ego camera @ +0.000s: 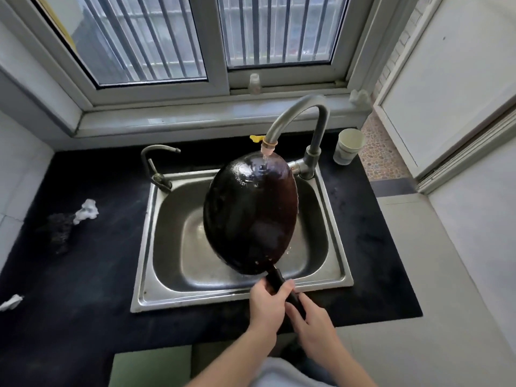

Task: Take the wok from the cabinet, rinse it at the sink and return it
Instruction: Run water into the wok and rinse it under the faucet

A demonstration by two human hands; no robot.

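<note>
The black wok (250,213) is held tilted over the steel sink (164,263), its dark rounded underside facing me. Water runs from the tall grey faucet (301,115) onto the wok's upper edge. Both hands grip the wok's black handle at the sink's front rim: my left hand (268,303) is wrapped around it closer to the wok, and my right hand (312,317) holds its end. The cabinet is not in view.
A small second tap (156,166) stands at the sink's back left corner. A white paper cup (349,146) sits right of the faucet. On the black counter at left lie a dark scrubber (60,230) and crumpled white paper (88,210). A barred window is behind.
</note>
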